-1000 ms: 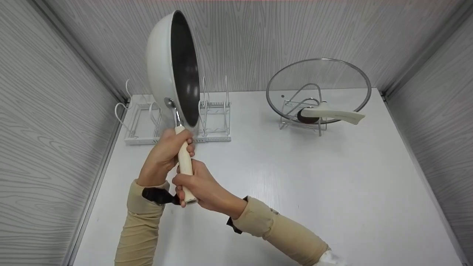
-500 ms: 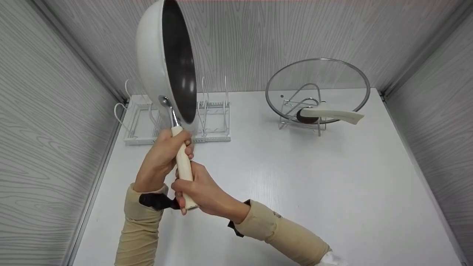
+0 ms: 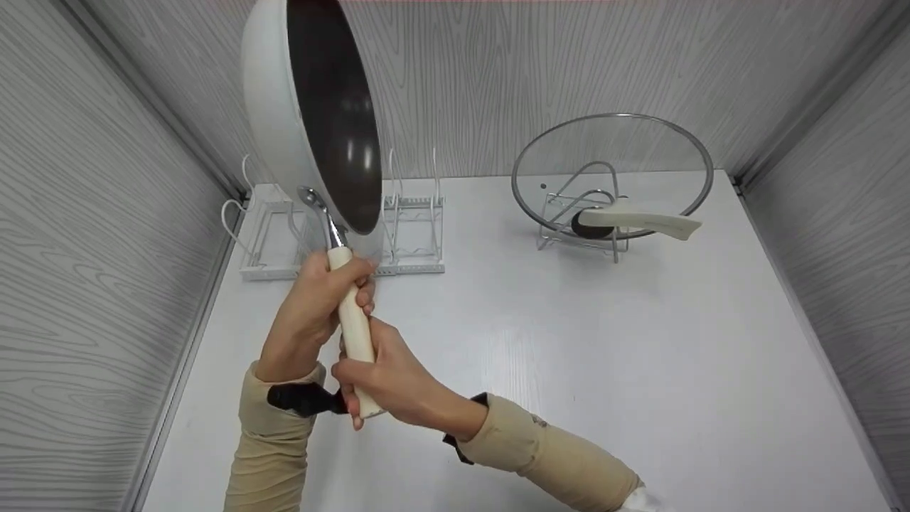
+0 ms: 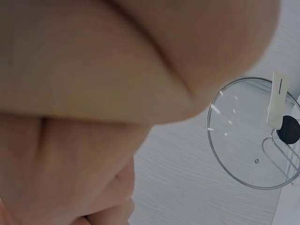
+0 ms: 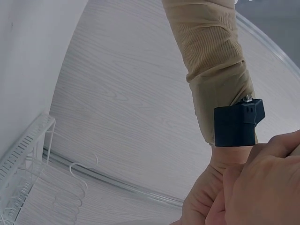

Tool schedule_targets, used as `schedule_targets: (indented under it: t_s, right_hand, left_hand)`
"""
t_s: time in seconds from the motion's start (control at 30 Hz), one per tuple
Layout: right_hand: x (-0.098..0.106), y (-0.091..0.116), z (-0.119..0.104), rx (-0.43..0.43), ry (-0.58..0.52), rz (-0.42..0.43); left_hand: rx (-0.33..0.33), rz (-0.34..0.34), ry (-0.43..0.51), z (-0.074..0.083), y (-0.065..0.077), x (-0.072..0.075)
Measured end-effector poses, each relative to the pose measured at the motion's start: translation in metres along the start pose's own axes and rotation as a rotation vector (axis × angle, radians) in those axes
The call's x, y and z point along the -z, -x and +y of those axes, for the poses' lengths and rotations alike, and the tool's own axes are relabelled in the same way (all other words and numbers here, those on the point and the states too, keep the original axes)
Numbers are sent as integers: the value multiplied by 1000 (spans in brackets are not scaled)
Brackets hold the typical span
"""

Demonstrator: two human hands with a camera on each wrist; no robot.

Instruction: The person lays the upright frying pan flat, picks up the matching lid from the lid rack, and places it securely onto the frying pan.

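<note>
A deep frying pan, white outside and dark inside, is held on its side above the white wire rack. Its upper rim runs out of the head view. My left hand grips the cream handle close to the metal neck. Lower down, my right hand holds the same handle near its end. Fingers fill most of the left wrist view and hide the handle there. In the right wrist view both hands meet at lower right, and the handle is hidden. Whether the pan touches the rack, I cannot tell.
At the right, a glass lid leans upright in a small wire stand, its cream handle facing forward. Wood-grain panels enclose the white tabletop at the back and both sides.
The pan has shifted up and to the left in the head view and looks larger, its dark inside turned more into sight. The right hand has moved slightly lower. Lid and rack stay put.
</note>
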State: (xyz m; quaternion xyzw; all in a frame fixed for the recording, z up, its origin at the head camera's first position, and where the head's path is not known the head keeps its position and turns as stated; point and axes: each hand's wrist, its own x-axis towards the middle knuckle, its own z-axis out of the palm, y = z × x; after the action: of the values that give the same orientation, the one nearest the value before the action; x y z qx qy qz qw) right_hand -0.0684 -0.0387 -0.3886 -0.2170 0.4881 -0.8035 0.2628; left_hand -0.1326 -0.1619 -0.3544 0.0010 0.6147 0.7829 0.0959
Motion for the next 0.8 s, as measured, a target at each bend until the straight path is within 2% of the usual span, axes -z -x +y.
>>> schedule_targets:
  t_s: [0.43,0.8]
  right_hand:
    - [1,5,-2,4,-8,10]
    - [5,7,-4,-9,-12,38]
  left_hand:
    - [-43,27,101,-3,2,-10]
    - [-60,16,99,-6,-4,-14]
